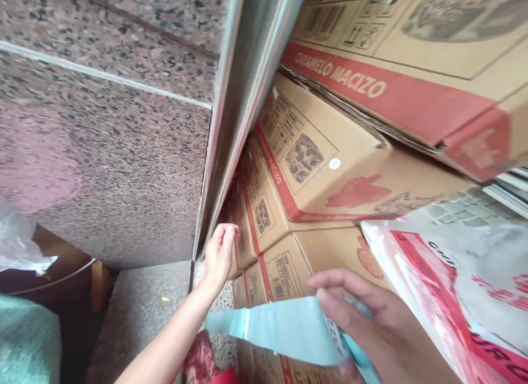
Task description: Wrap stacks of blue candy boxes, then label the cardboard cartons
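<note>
My right hand, at the lower right, grips a light blue roll with dark print on its edge. From it a wide light blue strip reaches left, with a pale line across it. The far end of the strip passes by my left forearm. My left hand is in front of the stacked boxes, its fingers curled in with the thumb against them; whatever may be inside them is hidden. Nearest to it is a brown cardboard box with a red band.
Larger boxes marked "CARAMELO MACIZO" are piled up on the right. A metal door track runs beside a speckled stone wall. White and red plastic packaging lies at the right. Green cloth shows at the lower left.
</note>
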Demonstrator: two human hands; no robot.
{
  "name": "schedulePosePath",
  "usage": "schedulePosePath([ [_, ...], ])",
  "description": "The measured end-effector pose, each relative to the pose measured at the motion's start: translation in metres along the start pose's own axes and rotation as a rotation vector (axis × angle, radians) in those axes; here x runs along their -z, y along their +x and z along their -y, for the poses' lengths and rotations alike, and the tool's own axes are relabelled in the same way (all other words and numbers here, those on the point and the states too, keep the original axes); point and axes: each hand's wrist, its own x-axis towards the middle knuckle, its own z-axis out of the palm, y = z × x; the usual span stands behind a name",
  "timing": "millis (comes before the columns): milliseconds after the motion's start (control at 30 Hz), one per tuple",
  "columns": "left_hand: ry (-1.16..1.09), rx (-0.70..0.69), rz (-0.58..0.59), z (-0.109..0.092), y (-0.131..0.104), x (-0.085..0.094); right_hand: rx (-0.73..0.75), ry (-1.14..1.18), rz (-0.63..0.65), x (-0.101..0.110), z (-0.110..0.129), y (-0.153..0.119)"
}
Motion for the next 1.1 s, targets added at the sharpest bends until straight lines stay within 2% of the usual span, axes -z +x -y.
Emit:
schedulePosePath([
  [67, 0.005, -0.079, 0.338, -0.054, -0.027, 0.011, -0.019, 0.065, 0.045, 0.001, 0.002, -0.001],
  [100, -0.006, -0.085, 0.519, -0.078, -0.038, 0.013, -0.009, 0.092, 0.065, 0.003, 0.003, -0.001],
  [133, -0.033, -0.076, 0.653, -0.098, -0.047, 0.014, 0.006, 0.115, 0.078, 0.004, 0.003, -0.001],
  [200, -0.080, 0.048, 0.824, -0.123, -0.059, 0.012, 0.035, 0.156, 0.101, 0.006, 0.004, -0.001],
  [233, -0.111, 0.126, 0.856, -0.129, -0.062, 0.010, 0.047, 0.170, 0.121, 0.008, 0.005, -0.002],
  [300, -0.154, 0.234, 0.842, -0.131, -0.062, 0.011, 0.074, 0.171, 0.183, 0.009, 0.006, -0.002],
  [333, -0.155, 0.239, 0.814, -0.131, -0.060, 0.013, 0.085, 0.157, 0.220, 0.010, 0.007, -0.002],
  [467, -0.005, 0.105, 0.746, -0.130, -0.050, 0.025, 0.137, 0.099, 0.286, 0.013, 0.007, -0.002],
  [567, 0.063, 0.060, 0.772, -0.129, -0.050, 0.024, 0.156, 0.096, 0.316, 0.013, 0.003, 0.000],
  [600, 0.078, 0.024, 0.742, -0.128, -0.051, 0.022, 0.159, 0.099, 0.320, 0.013, 0.001, 0.001],
  [667, 0.133, -0.148, 0.570, -0.126, -0.057, 0.018, 0.169, 0.110, 0.301, 0.012, -0.001, 0.002],
  [733, 0.218, -0.397, 0.351, -0.126, -0.064, 0.015, 0.181, 0.113, 0.265, 0.011, -0.001, 0.001],
  [767, 0.260, -0.501, 0.294, -0.127, -0.068, 0.014, 0.183, 0.108, 0.243, 0.009, -0.001, 0.000],
  [833, 0.321, -0.600, 0.315, -0.131, -0.073, 0.013, 0.185, 0.099, 0.199, 0.006, 0.001, -0.004],
  [900, 0.345, -0.574, 0.393, -0.135, -0.075, 0.012, 0.189, 0.094, 0.155, 0.003, 0.002, -0.008],
  [1100, 0.243, -0.239, 0.596, -0.144, -0.068, 0.010, 0.223, 0.069, 0.092, -0.001, -0.001, -0.012],
])
